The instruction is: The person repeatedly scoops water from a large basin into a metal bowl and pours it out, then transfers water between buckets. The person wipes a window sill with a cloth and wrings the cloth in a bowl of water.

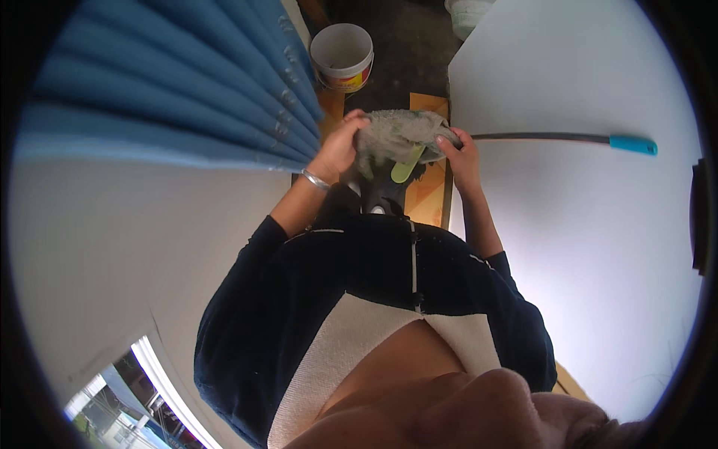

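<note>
A grey, damp-looking cloth (401, 132) is stretched between my two hands in front of my body. My left hand (342, 143), with a silver bracelet at the wrist, grips its left end. At the right end, my right hand (460, 151) pinches a folded edge between thumb and fingers. A light green flat piece with a rounded end (406, 165) shows below the cloth; its upper part is hidden. A dark pole with a turquoise grip (633, 145) slants against the white wall, and its lower end disappears near my right hand. Whether pole and green piece are joined, I cannot tell.
A white bucket (342, 53) with a coloured label stands on the dark floor ahead. Blue curtain folds (185, 95) hang close on the left. White wall (561, 224) borders the right, with another pale container (468, 19) beyond its edge. Wood-patterned flooring (429, 196) lies below.
</note>
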The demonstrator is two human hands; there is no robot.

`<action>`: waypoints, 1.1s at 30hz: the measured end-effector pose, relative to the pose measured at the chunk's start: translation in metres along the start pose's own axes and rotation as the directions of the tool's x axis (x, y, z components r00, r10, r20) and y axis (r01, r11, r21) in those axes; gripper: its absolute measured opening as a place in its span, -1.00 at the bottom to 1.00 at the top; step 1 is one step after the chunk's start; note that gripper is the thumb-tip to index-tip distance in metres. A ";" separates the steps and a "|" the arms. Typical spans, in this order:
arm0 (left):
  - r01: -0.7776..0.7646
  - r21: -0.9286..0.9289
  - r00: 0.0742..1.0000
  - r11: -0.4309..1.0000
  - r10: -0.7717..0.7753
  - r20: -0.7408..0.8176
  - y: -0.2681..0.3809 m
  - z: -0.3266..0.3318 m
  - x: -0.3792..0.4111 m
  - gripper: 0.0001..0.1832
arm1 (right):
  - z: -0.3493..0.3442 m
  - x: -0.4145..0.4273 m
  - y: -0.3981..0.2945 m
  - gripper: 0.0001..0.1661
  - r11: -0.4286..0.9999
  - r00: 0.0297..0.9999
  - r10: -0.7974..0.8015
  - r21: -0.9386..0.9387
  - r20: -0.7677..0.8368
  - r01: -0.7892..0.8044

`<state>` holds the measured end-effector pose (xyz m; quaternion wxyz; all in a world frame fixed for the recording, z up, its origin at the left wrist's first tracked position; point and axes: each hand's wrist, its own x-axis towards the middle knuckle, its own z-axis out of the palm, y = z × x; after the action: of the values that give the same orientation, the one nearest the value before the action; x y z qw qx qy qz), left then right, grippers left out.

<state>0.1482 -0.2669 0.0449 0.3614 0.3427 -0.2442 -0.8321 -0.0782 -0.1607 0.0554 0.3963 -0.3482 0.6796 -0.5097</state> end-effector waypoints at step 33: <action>-0.125 0.502 0.984 0.856 0.170 -0.046 0.180 0.128 0.711 -0.86 | -0.056 0.761 -0.117 -0.82 0.967 0.965 -0.190 0.137 -0.182 0.217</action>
<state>-0.2277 -0.9047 -0.0344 0.3341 0.4408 -0.4596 -0.6948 -0.4575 -0.8330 0.0383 0.3094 -0.3404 0.6291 -0.6267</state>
